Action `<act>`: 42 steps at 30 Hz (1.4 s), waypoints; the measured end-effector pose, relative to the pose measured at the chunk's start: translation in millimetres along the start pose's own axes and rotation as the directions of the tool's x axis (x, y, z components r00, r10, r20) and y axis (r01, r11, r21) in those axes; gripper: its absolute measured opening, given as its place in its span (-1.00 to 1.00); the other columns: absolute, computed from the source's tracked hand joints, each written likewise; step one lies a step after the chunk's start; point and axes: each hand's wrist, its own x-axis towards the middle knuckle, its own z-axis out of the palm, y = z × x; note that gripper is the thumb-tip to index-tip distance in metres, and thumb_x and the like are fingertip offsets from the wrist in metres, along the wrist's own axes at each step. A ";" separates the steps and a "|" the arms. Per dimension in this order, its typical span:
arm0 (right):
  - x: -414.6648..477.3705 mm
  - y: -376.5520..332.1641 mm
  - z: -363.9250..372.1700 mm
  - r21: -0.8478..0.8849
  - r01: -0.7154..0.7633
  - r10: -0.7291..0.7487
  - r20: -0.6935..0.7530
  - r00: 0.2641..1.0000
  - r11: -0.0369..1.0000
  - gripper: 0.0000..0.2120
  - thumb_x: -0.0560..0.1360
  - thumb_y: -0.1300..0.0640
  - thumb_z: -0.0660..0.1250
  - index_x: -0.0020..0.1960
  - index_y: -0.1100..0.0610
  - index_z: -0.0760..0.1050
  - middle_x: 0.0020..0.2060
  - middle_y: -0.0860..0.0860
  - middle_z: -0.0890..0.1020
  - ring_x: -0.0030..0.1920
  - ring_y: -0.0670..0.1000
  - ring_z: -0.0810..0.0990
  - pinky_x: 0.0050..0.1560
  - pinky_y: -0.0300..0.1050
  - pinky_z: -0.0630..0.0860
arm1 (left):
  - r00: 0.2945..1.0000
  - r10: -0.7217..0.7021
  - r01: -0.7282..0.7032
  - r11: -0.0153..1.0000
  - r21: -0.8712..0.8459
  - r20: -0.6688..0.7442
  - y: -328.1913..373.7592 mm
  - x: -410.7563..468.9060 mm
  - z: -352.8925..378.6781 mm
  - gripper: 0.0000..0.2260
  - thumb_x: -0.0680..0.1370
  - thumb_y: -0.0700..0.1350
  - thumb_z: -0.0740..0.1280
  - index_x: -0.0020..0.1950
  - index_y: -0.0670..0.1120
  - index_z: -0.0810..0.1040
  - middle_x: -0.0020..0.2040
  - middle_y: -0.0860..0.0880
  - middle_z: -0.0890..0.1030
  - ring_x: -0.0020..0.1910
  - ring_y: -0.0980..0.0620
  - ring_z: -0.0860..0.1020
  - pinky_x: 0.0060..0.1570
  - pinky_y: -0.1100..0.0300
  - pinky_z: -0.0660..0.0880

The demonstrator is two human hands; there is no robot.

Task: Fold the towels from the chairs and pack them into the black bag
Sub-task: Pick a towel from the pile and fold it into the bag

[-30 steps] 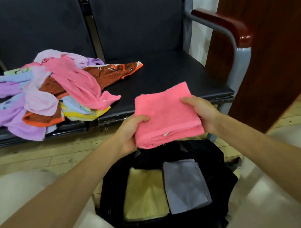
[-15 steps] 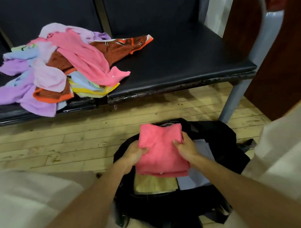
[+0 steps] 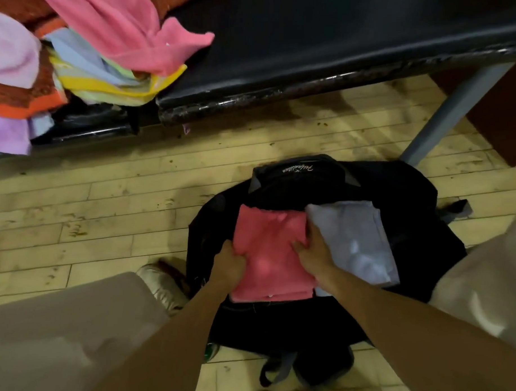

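Towels not yet folded lie in a heap at ten o'clock, across the black chair seats. The black bag sits open on the wooden floor at about six o'clock from the seats, between the person's knees.

The left hand grasps the left edge of the folded pink towel, which is down in the left half of the bag's opening. The right hand grasps the towel's right edge, hard against the folded grey towel that fills the right half, toward three o'clock.

The step in hand looks like seating the pink towel. To do it well, lower both edges level so the folds do not slide apart. Keep the right edge square against the grey towel rather than riding over it. Press the stack flat before letting go.

The left hand should slip out sideways toward nine o'clock, not upward, so that it does not drag the top layer open. The right hand has little room, so lifting it straight out seems safer than dragging the grey towel's edge. The bag's soft rim may sag inward at twelve o'clock, so check that it has not caught under the towel.
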 end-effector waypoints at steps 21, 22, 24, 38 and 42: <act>-11.4 -107.6 -58.5 0.135 -0.027 0.017 0.075 0.997 0.990 -0.77 0.56 0.36 0.23 0.19 0.26 0.51 -0.04 0.18 0.56 -0.19 0.13 0.58 -0.18 -0.08 0.55 | 0.988 0.146 -0.144 0.988 -0.048 0.056 99.1 -47.6 -77.8 -0.88 0.55 -0.24 0.21 -0.15 -0.06 0.46 -0.12 -0.10 0.54 -0.13 -0.02 0.51 -0.24 0.19 0.40; -20.6 -125.3 -65.3 0.135 -0.001 -0.014 0.111 0.994 0.991 -0.80 0.58 0.35 0.23 0.17 0.25 0.51 0.00 0.18 0.57 -0.16 0.12 0.60 -0.17 -0.10 0.56 | 0.980 0.198 -0.195 0.978 -0.068 0.037 110.3 -54.7 -87.2 -0.88 0.56 -0.25 0.20 -0.10 -0.06 0.47 -0.09 -0.09 0.54 -0.12 -0.01 0.52 -0.21 0.20 0.43; -38.1 -158.3 -78.6 0.107 0.080 -0.099 0.188 0.977 0.991 -0.84 0.58 0.31 0.25 0.14 0.23 0.51 0.06 0.16 0.58 -0.09 0.11 0.62 -0.12 -0.11 0.59 | 0.955 0.295 -0.291 0.951 -0.103 0.025 130.3 -69.8 -107.6 -0.87 0.57 -0.27 0.21 -0.06 -0.07 0.49 -0.07 -0.09 0.55 -0.15 0.02 0.54 -0.18 0.24 0.49; -78.5 -337.6 -80.6 0.044 0.538 -0.534 0.206 0.820 0.842 -0.81 0.56 0.26 0.28 0.14 0.11 0.51 0.03 0.19 0.64 -0.17 0.03 0.63 -0.13 -0.06 0.63 | 0.725 0.602 -0.646 0.763 -0.027 -0.335 178.1 -108.2 -254.2 -0.75 0.51 -0.34 0.24 -0.13 0.02 0.53 -0.17 -0.10 0.63 -0.19 0.02 0.59 -0.12 0.16 0.50; -60.9 -355.1 -51.8 -0.033 0.626 -0.611 0.180 0.771 0.779 -0.83 0.54 0.25 0.30 0.09 0.06 0.55 0.01 0.14 0.65 -0.01 0.05 0.63 -0.02 -0.03 0.64 | 0.684 0.607 -0.659 0.752 0.015 -0.403 172.7 -107.8 -273.0 -0.78 0.50 -0.27 0.25 -0.14 0.07 0.52 -0.12 -0.09 0.64 -0.08 -0.07 0.62 -0.08 0.06 0.50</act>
